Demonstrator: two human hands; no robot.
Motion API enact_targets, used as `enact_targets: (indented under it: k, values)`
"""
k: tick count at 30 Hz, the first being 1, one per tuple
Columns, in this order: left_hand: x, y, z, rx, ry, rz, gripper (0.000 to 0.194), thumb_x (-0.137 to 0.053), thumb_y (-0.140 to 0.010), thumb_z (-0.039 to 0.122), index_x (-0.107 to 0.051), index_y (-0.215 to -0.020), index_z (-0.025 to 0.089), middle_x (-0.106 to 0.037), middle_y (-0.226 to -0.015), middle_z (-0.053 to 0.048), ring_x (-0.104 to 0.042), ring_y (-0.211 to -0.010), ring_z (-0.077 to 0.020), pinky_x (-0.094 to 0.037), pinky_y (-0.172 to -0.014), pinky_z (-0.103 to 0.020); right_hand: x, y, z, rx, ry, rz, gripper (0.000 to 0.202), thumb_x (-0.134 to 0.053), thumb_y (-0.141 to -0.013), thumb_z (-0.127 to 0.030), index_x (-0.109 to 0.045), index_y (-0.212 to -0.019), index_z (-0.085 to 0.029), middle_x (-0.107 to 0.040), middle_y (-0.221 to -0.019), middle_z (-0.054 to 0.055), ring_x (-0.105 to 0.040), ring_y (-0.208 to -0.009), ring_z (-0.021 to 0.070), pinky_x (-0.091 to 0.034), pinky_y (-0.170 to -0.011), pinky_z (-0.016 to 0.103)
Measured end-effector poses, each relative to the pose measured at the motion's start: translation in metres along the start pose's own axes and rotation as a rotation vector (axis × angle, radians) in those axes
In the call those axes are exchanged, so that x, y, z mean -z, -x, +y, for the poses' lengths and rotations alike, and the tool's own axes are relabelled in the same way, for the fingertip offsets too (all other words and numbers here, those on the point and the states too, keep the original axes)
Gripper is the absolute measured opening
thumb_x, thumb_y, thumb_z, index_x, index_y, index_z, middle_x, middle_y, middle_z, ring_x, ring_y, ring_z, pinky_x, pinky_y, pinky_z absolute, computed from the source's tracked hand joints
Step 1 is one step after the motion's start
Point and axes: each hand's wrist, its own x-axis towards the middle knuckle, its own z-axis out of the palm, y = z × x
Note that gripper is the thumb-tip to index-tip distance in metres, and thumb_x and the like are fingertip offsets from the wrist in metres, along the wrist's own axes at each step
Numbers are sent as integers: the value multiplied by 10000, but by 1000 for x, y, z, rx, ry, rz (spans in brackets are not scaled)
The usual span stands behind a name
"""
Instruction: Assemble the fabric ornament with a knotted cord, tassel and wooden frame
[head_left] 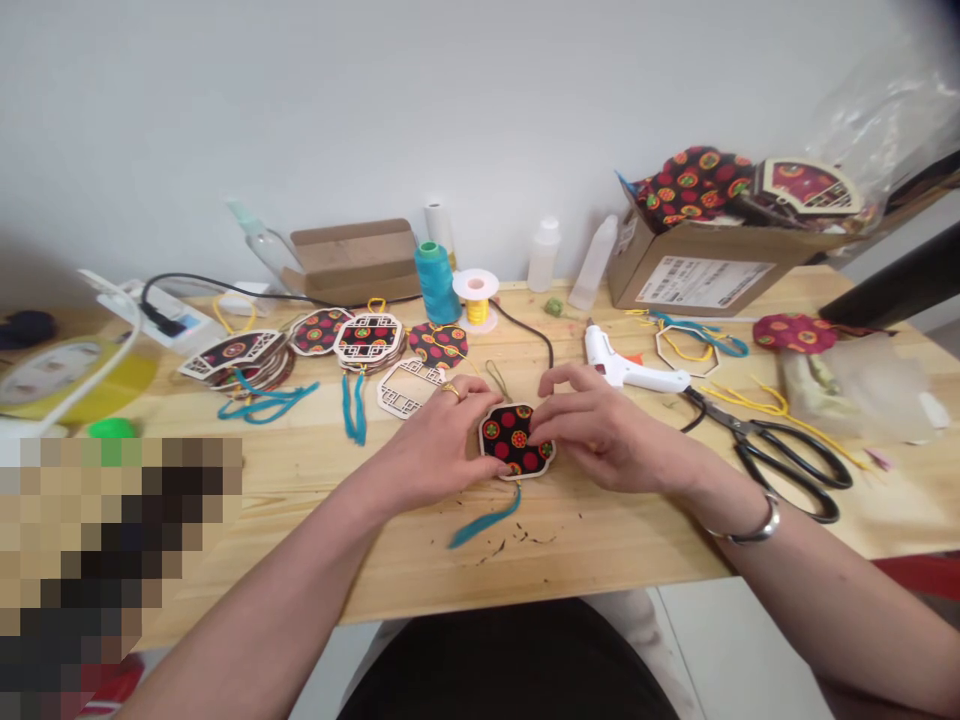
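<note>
A small octagonal ornament (pixel 517 437) with dark flowered fabric in a pale wooden frame lies on the table before me. From its lower edge hangs a teal tassel (pixel 487 520), and a thin cord loop (pixel 496 378) sticks out above. My left hand (pixel 442 440) grips the ornament's left side, thumb on the lower front. Curled fingers of my right hand (pixel 600 430) pinch its right edge, their tips partly hidden. Just behind my left hand lies a bare wooden lattice frame (pixel 405 390). A white glue gun (pixel 630 365) rests beyond my right hand.
Black-handled scissors (pixel 780 440) lie at right. Stacked ornaments (pixel 367 340) and fan-shaped pieces (pixel 240 355) sit at left. Teal thread (pixel 436 285) and a yellow spool (pixel 477 305) stand behind. A cardboard box (pixel 705 270) is at back right. Dark scraps (pixel 525 540) dot the front.
</note>
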Motion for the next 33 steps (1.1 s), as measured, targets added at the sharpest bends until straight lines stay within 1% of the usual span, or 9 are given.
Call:
enact_targets:
  k: [4, 8, 15, 18, 21, 25, 28, 30, 33]
  values:
    - [-1, 1, 2, -48, -8, -22, 521, -680, -694, 391, -529, -1165, 225, -475, -1247, -82, -443, -1163, -269, -382, -993, -427, 0, -2, -3, 30, 12, -108, 357, -481, -721, -8, -694, -918, -215, -674, -936, 33, -406, -1056, 237, -363, -903, 433]
    - [-2, 1, 3, -46, -22, -29, 602, -690, -679, 436, -507, -1209, 215, -458, -1290, -95, -403, -1199, -295, -362, -1007, -446, 2, -3, -5, 52, 31, -165, 352, -492, -742, -22, -714, -910, -238, -667, -920, 31, -403, -1030, 225, -347, -886, 413]
    - [-3, 1, 3, -37, -44, -35, 643, -686, -682, 438, -484, -1249, 211, -478, -1287, -85, -421, -1177, -296, -367, -994, -442, -1, -1, -2, 57, 35, -163, 358, -512, -763, -40, -711, -950, -273, -651, -886, 40, -410, -1031, 226, -353, -863, 414]
    - [-4, 1, 2, -39, -52, -31, 640, -673, -693, 458, -484, -1249, 204, -480, -1290, -89, -429, -1172, -291, -375, -989, -433, -2, 0, -2, 51, 29, -132, 353, -506, -758, -42, -702, -962, -254, -653, -902, 42, -410, -1038, 230, -367, -874, 422]
    - [-4, 2, 2, -39, -71, -11, 636, -650, -714, 471, -476, -1262, 198, -471, -1314, -98, -419, -1193, -292, -358, -1005, -435, -3, 0, -1, 11, 24, -64, 337, -490, -756, -45, -684, -981, -203, -655, -894, 57, -425, -1014, 233, -400, -864, 415]
    - [-4, 1, 2, -29, -88, 27, 626, -635, -737, 430, -458, -1286, 188, -493, -1313, -104, -409, -1207, -301, -332, -1017, -461, -4, 1, 4, -97, 47, 157, 287, -481, -798, -80, -653, -1009, -169, -638, -842, 78, -454, -975, 234, -436, -849, 411]
    - [-2, 0, 2, 16, -93, 111, 547, -598, -778, 367, -475, -1274, 172, -532, -1287, -103, -406, -1203, -290, -331, -1013, -462, -5, 1, 10, -169, 95, 282, 241, -491, -829, -121, -646, -1005, -180, -633, -824, 80, -470, -975, 244, -426, -878, 450]
    - [0, 0, 2, 32, -79, 153, 471, -580, -797, 337, -510, -1238, 187, -569, -1252, -78, -420, -1182, -269, -340, -1006, -446, -5, 2, 12, -169, 106, 280, 220, -503, -844, -149, -647, -1008, -176, -633, -859, 90, -471, -1001, 249, -426, -887, 456]
    - [3, -1, 1, 23, -41, 136, 469, -631, -761, 384, -542, -1196, 231, -604, -1207, -38, -426, -1155, -262, -353, -991, -438, -4, 3, 11, -127, 93, 172, 264, -572, -839, -242, -625, -1086, -165, -626, -965, 108, -437, -1107, 269, -420, -914, 455]
